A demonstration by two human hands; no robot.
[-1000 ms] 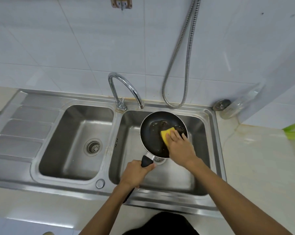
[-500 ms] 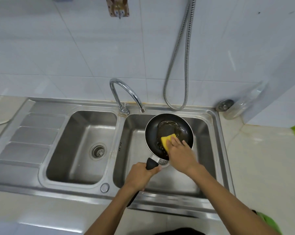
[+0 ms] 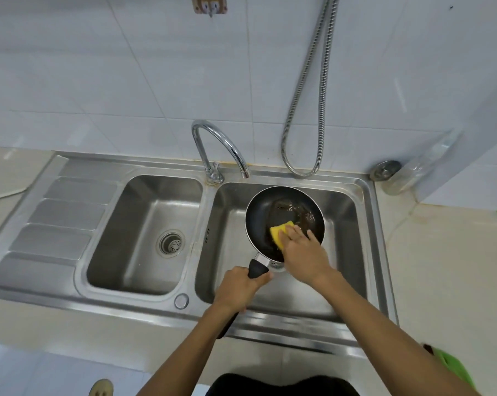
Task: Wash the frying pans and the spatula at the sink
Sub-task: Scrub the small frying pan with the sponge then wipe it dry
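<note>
White wall tiles back a stainless double-bowl sink (image 3: 156,164) with a drainboard on its left side. Over the right bowl sits a black frying pan (image 3: 258,217), its far half smeared with brown residue (image 3: 297,214), just below the curved tap (image 3: 213,138). Left hand (image 3: 237,287) is wrapped round the pan's black handle (image 3: 257,271). Right hand (image 3: 304,258) lies with fingers stretched flat over a yellow sponge (image 3: 278,231), pressing it against the pan's near inside; a metal shower hose (image 3: 307,95) loops down the wall
</note>
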